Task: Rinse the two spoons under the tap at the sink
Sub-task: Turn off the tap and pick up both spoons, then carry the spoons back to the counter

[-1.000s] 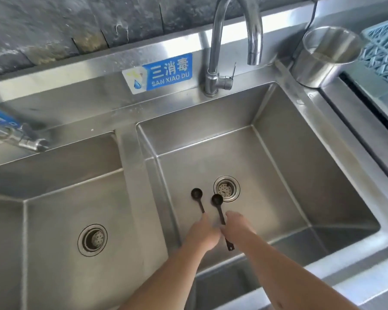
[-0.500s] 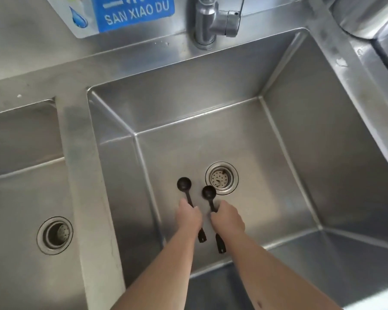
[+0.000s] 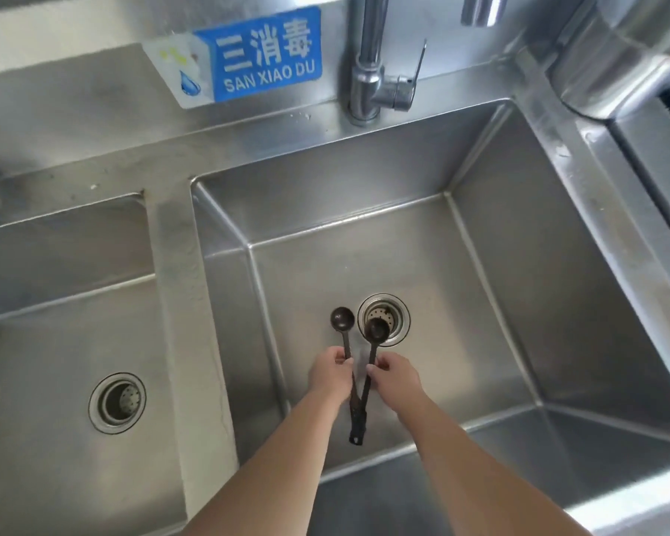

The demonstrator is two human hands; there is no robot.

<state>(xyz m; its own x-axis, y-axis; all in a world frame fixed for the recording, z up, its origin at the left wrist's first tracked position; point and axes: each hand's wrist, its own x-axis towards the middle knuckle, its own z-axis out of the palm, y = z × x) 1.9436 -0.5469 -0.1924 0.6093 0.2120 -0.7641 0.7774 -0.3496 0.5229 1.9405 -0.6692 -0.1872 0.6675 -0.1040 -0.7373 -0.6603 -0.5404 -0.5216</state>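
Two hands hold black spoons low over the right basin point(image 3: 519, 241), near its drain point(image 3: 383, 319). Left hand point(image 3: 331, 375) pinches the left spoon point(image 3: 342, 319); right hand point(image 3: 397, 377) pinches the right spoon point(image 3: 376, 330). Handle ends meet, likely for rinsing together. The tap point(image 3: 368, 63) looks dry.

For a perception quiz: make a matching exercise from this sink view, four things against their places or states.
Things:
1. left spoon
2. right spoon
3. tap lever
4. blue sign

Places or states:
a. on the backsplash, left of the tap
b. bowl over the drain strainer
c. held by the left hand
d. sticks up beside the tap

Pairs: 1-c, 2-b, 3-d, 4-a
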